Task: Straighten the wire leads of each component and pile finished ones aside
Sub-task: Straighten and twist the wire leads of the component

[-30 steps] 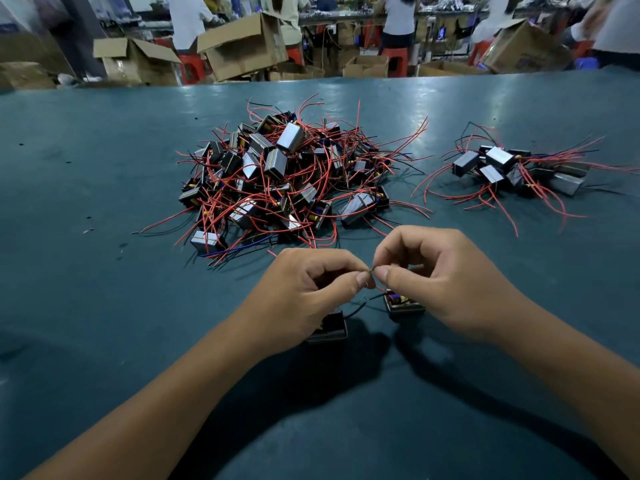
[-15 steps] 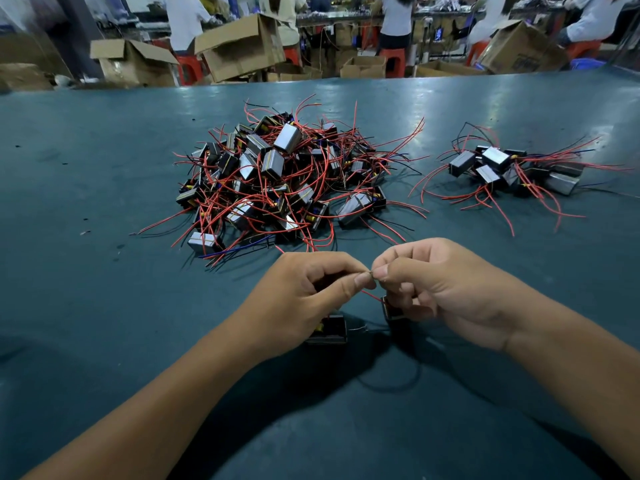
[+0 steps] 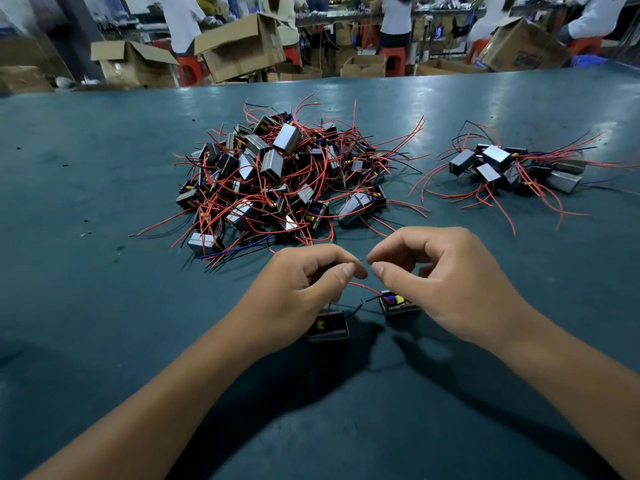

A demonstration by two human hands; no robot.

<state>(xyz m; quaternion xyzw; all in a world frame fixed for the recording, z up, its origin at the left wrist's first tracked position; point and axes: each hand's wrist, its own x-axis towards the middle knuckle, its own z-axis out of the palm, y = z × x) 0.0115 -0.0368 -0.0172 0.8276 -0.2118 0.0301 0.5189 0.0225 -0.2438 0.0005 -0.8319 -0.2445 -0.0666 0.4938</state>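
Note:
My left hand (image 3: 304,289) and my right hand (image 3: 446,282) meet fingertip to fingertip over the green table (image 3: 104,306), each pinching a thin wire lead (image 3: 362,259) between thumb and forefinger. Two small black components lie below them: one component (image 3: 327,327) under my left hand, another component (image 3: 398,303) under my right, both with red leads rising to my fingers. A big tangled pile of components (image 3: 284,178) with red and black wires sits behind my hands. A smaller pile (image 3: 512,168) lies at the right.
Open cardboard boxes (image 3: 239,46) and red stools (image 3: 188,69) stand beyond the table's far edge, where several people work at benches. Bare green surface spreads to the left and in front of my arms.
My right hand has lifted slightly, uncovering the right component. Both hands keep pinching the wire ends together at the same spot.

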